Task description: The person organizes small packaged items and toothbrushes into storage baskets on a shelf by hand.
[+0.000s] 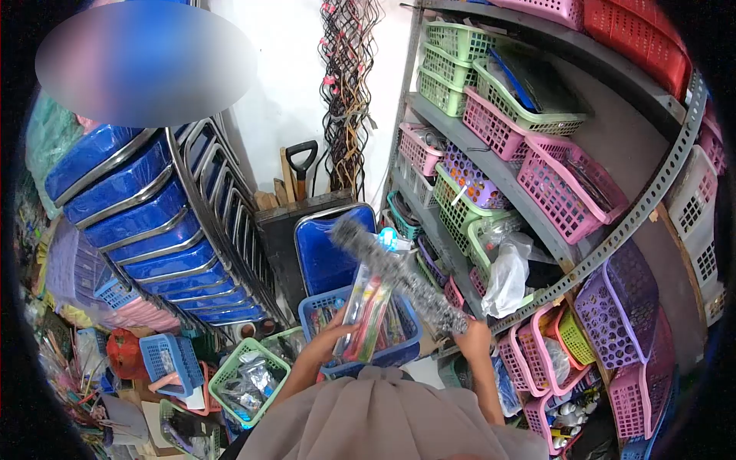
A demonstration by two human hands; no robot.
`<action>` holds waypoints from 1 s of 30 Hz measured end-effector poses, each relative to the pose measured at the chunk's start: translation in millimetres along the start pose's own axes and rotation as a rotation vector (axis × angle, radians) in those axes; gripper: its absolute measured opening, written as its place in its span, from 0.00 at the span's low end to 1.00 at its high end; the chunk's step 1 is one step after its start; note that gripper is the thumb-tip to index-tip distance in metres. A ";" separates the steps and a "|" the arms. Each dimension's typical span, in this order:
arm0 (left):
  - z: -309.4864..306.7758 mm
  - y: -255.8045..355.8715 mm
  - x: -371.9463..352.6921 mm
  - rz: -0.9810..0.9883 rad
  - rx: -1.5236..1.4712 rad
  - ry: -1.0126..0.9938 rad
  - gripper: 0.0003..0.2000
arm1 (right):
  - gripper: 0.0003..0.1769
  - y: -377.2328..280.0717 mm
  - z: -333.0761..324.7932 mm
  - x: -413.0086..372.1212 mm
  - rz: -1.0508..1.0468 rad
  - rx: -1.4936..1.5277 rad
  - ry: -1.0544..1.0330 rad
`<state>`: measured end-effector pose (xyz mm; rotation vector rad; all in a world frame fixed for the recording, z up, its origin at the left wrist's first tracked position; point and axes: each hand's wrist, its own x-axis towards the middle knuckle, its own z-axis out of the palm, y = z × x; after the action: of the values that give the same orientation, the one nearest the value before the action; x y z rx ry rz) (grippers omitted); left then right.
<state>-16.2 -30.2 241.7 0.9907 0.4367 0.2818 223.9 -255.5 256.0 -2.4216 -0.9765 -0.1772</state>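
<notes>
My left hand (331, 339) is closed on several clear plastic packs (366, 318) with long thin coloured items inside, red, green and yellow among them. They stand tilted over a blue basket (410, 354) full of similar packs. At the right, my right hand (473, 337) is wrapped round the lower end of a long grey-and-white fluffy duster (406, 274). It slants up to the left across the blue basket, its far end smeared by motion. The duster hides part of the packs and the basket.
A blue padded chair (326, 249) stands behind the basket, with stacked blue chairs (165, 230) to the left. Metal shelves (529, 203) on the right hold pink, green and purple baskets. A green basket (249, 381) of packets sits front left. A shovel handle (301, 157) leans at the back.
</notes>
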 end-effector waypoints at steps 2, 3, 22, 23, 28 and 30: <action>-0.5 -5.7 0.8 0.000 0.002 0.008 0.37 | 0.13 8.7 11.1 -4.8 -0.025 0.069 -0.026; -1.5 -7.6 0.3 0.002 0.000 0.009 0.36 | 0.14 11.6 15.9 -7.7 -0.050 0.132 -0.048; 30.3 4.0 -9.5 -0.088 -0.047 0.103 0.40 | 0.13 18.0 -11.2 -1.7 -0.089 0.121 -0.134; 29.6 0.6 -7.0 -0.079 -0.051 0.107 0.40 | 0.13 16.2 -19.4 2.9 -0.157 0.118 -0.184; 53.3 1.0 -8.2 -0.084 -0.240 0.100 0.39 | 0.15 26.9 -27.9 24.2 -0.062 0.116 -0.114; 60.1 2.8 -7.1 -0.069 -0.240 0.102 0.37 | 0.16 36.3 -22.7 27.5 -0.141 0.140 -0.152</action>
<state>6.1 -76.3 274.1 0.7275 0.5158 0.3151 270.3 -272.3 268.7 -2.2659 -1.1871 0.0256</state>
